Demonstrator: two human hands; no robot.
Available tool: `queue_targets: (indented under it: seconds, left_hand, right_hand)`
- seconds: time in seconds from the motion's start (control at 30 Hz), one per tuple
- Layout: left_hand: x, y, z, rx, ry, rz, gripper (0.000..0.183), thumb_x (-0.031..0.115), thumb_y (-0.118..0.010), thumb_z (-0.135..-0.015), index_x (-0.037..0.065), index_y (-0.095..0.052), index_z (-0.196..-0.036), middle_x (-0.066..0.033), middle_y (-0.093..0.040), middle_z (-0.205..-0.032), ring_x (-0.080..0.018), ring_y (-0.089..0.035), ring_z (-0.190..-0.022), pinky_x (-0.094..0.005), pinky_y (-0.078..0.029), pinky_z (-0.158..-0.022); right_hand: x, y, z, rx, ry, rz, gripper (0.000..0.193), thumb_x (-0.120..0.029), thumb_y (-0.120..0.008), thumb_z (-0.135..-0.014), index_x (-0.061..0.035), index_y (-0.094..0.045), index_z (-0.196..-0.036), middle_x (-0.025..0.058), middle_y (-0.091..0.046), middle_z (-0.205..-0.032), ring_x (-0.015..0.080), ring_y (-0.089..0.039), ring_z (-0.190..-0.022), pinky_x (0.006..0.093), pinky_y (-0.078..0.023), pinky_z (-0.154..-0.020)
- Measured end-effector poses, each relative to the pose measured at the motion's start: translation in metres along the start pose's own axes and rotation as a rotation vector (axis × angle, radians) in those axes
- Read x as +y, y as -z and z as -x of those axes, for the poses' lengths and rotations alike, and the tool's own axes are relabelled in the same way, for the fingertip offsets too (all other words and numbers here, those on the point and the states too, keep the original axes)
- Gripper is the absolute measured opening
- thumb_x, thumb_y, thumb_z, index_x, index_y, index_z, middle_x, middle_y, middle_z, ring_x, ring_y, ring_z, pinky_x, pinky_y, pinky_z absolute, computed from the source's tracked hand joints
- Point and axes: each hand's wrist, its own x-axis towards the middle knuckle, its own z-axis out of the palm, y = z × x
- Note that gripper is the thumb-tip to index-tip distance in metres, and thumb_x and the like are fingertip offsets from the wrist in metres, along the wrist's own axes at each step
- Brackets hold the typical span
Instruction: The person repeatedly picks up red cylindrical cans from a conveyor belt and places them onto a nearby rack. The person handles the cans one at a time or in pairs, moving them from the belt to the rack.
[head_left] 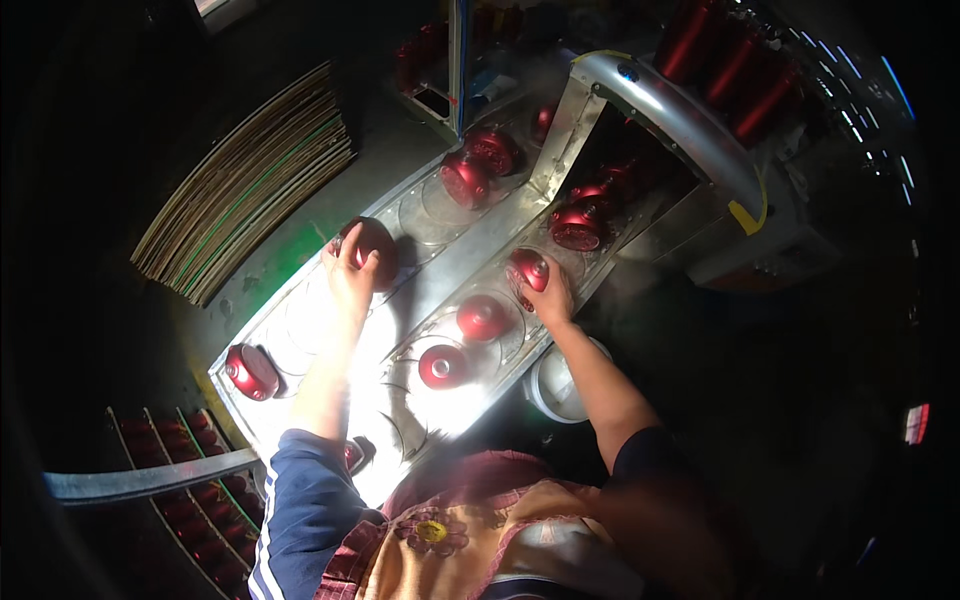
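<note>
My left hand [350,283] closes its fingers on the near side of a dark red, shiny round metal piece [384,252] at the left edge of a long metal worktable [445,290]. Across the raised middle strip, my right hand [553,302] grips a smaller red dome-shaped piece [522,264] by its near side. Just nearer to me, two red domes [482,317] with small round centres sit in the right-hand row. Another red dome [251,372] lies tilted on its side at the table's near left corner. Strong glare washes out the surface around my left forearm.
A silver arch-shaped frame [668,105] spans the table's far part, with more red pieces [580,223] under and before it. Flat sheets [250,185] are stacked at the left. A white bucket [560,385] stands by the right edge. Racks of red items [190,500] fill the lower left.
</note>
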Motion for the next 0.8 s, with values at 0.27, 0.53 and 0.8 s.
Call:
queue_targets:
  seconds: [0.27,0.53,0.8]
  left_hand:
    - [-0.027,-0.054,0.002,-0.162,0.122,-0.138,0.064,0.003,-0.079,-0.072,0.027,-0.063,-0.130,-0.0212,-0.033,-0.152,-0.0426,-0.038,-0.135,-0.0471,-0.042,-0.109]
    - [-0.061,-0.004,-0.009,-0.299,0.029,0.059,0.039,-0.010,-0.066,-0.075,0.012,-0.077,-0.105,-0.0132,-0.052,-0.142,-0.0427,-0.038,-0.135,-0.0444,-0.038,-0.112]
    - [-0.090,0.027,0.002,-0.211,0.168,0.322,0.037,-0.016,-0.054,-0.083,0.000,-0.071,-0.112,-0.0141,-0.060,-0.127,-0.0284,-0.053,-0.125,-0.0351,-0.044,-0.106]
  right_hand:
    - [0.041,0.019,-0.044,-0.116,-0.142,-0.031,0.086,-0.032,-0.081,-0.076,0.0017,-0.038,-0.143,0.0274,-0.049,-0.136,0.0425,-0.048,-0.127,0.0481,-0.037,-0.110]
    - [0.031,0.088,0.011,0.028,-0.415,0.222,0.072,-0.033,-0.081,-0.077,0.0002,-0.053,-0.135,0.0228,-0.057,-0.128,0.0336,-0.062,-0.109,0.0394,-0.051,-0.095]
    - [0.067,0.145,0.074,0.071,-0.553,0.208,0.061,-0.027,-0.079,-0.080,-0.0014,-0.057,-0.131,0.0205,-0.060,-0.126,0.0330,-0.060,-0.118,0.0404,-0.048,-0.100]
